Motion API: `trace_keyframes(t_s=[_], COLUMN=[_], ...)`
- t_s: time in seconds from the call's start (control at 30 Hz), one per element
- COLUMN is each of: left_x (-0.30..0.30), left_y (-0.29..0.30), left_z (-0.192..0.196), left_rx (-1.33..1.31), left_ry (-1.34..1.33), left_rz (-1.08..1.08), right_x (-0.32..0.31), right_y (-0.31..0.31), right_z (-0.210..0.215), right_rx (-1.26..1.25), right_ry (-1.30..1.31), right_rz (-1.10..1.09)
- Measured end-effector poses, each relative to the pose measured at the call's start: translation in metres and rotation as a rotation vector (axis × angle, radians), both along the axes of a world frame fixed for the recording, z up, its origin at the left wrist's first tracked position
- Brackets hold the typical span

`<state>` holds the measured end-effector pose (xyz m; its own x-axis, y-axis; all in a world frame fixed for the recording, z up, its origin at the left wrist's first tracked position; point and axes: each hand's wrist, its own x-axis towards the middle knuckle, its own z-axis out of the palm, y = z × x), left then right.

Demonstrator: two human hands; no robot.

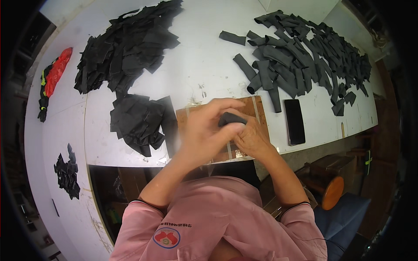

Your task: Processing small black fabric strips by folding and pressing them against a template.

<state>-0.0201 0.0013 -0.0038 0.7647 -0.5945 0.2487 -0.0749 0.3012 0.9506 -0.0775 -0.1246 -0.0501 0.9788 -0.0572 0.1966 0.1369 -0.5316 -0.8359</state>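
Black fabric piece (230, 118) pinched between both hands (above the wooden board (252, 106)).

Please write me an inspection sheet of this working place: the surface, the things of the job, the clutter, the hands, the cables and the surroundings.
Surface: white table, marked and scuffed; a brown board lies at its near edge under the hands.
Job's things: one dark folded piece held between both hands; flat black pieces heaped at left and beside the board; rolled black pieces spread at right.
Clutter: black phone right of the board; red and black item at far left; small black scraps on the lower left.
Hands: left hand and right hand both closed on the piece.
Cables: nothing seen.
Surroundings: round wooden stool at lower right.
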Motion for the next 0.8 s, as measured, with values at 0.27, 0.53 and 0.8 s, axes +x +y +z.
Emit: trace_keyframes(t_s=[0.27,0.53,0.8], left_x=[0.010,0.024,0.022], left_y=[0.019,0.026,0.032], left_z=[0.000,-0.001,-0.019], left_rx=[-0.326,-0.268,-0.228], left_ry=[0.282,0.163,0.226], left_rz=[0.042,0.071,0.099], right_x=[0.002,0.008,0.008], right_y=[0.000,0.003,0.006], right_z=[0.044,0.046,0.025], right_rx=[-0.430,-0.550,-0.376], right_ry=[-0.063,-0.095,-0.254], right_rz=[0.027,0.070,0.052])
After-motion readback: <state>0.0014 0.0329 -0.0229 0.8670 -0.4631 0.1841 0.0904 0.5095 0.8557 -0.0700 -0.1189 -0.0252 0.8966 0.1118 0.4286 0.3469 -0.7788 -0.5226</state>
